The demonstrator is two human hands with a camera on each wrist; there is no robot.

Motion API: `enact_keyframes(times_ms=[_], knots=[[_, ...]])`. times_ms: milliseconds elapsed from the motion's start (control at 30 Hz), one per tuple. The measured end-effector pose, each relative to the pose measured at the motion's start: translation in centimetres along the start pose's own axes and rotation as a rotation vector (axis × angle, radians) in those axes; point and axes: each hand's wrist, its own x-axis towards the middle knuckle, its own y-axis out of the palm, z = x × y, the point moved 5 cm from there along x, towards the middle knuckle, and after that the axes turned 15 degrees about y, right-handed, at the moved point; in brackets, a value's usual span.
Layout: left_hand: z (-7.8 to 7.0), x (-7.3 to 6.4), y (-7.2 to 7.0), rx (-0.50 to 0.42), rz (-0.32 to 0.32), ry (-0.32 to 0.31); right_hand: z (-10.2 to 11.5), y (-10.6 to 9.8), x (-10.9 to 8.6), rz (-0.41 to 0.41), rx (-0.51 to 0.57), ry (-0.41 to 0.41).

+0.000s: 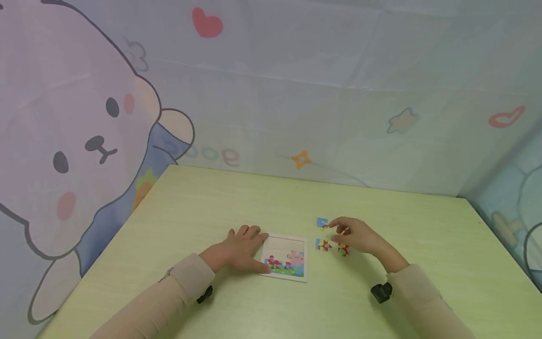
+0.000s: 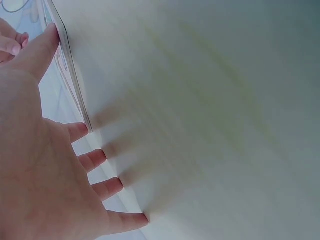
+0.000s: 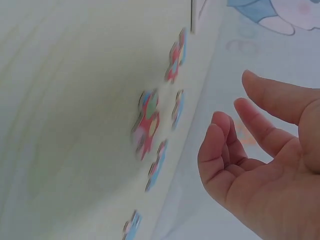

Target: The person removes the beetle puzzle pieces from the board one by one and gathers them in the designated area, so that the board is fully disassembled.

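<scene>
A shallow puzzle tray [image 1: 306,259] with a pale rim lies on the table, its lower part filled with pieces, including a pink one [image 1: 295,257]. My left hand [image 1: 242,249] lies spread at the tray's left side, thumb by the lower corner, index finger by the upper one. In the left wrist view its other fingertips [image 2: 115,186] reach down to the tabletop. Right of the tray, my right hand [image 1: 357,235] hovers over loose puzzle pieces [image 1: 323,245], partly covering them. Its thumb stands apart from the bent fingers [image 3: 212,145], with nothing between them.
Several loose pieces lie in a loose group, a red and green one [image 3: 146,120] nearest in the right wrist view. The pale wooden table [image 1: 237,197] ends at a printed cloth backdrop [image 1: 271,94]. A black wrist device [image 1: 382,292] hangs under the right forearm.
</scene>
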Motion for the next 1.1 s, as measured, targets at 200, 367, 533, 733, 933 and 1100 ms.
enact_keyframes(times_ms=[200, 367, 533, 733, 933, 1100], knots=[[0.0, 0.0, 0.0, -0.007, -0.004, 0.001, 1.5, 1.7, 0.2, 0.058, 0.031, -0.055], [0.1, 0.0, 0.1, -0.006, -0.003, 0.006, 2.8, 3.2, 0.5, 0.075, 0.011, -0.105], [0.2, 0.1, 0.2, 0.003, 0.002, 0.0, 3.8, 4.4, 0.8, 0.095, 0.005, -0.126], [0.2, 0.1, 0.1, 0.006, 0.001, 0.002, 4.3, 5.7, 1.3, 0.128, -0.026, -0.119], [0.2, 0.1, 0.0, 0.006, 0.001, 0.002, 4.5, 6.4, 1.6, 0.141, -0.063, -0.09], [0.0, 0.0, -0.2, -0.001, 0.002, 0.002, 4.6, 6.8, 1.7, 0.145, -0.094, -0.071]])
